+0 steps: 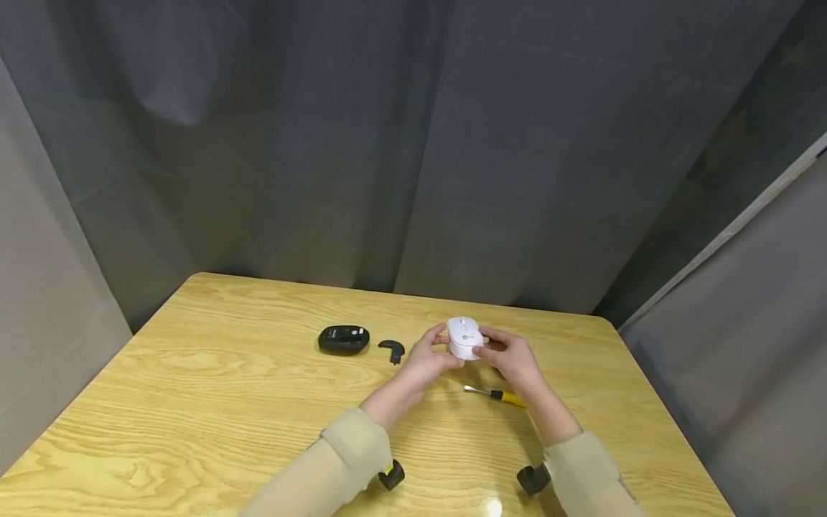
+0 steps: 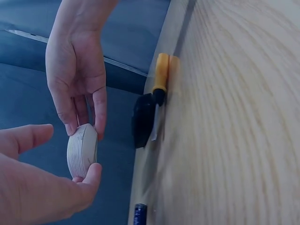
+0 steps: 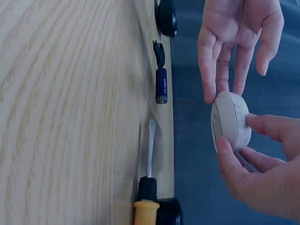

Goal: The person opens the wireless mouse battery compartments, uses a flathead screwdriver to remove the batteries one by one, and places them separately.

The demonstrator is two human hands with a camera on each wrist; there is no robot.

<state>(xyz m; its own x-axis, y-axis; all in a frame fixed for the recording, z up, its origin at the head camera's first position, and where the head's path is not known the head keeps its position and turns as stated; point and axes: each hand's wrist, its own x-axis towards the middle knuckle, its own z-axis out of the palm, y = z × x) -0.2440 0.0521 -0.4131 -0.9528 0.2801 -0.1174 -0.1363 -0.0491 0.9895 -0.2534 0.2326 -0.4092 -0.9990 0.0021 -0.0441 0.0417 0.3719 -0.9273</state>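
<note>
A white computer mouse [image 1: 464,332] is raised above the table between both hands, its grooved side facing the cameras in the wrist views. My right hand [image 1: 513,359] pinches it, thumb on the side and a finger beneath, as the right wrist view shows. My left hand [image 1: 423,362] touches the mouse's other end with extended fingertips, while its thumb stands apart. On the table below, near the right hand, lies a flat-bladed screwdriver [image 1: 497,395] with a yellow handle. A dark rounded object [image 2: 143,119] sits behind that screwdriver; in the head view the right hand mostly hides it.
A black mouse [image 1: 344,339] lies towards the back left of the wooden table [image 1: 226,402]. Beside it is a small curved black piece [image 1: 391,347], with a dark blue battery [image 3: 161,86] close by. Dark curtains [image 1: 388,143] hang behind the table.
</note>
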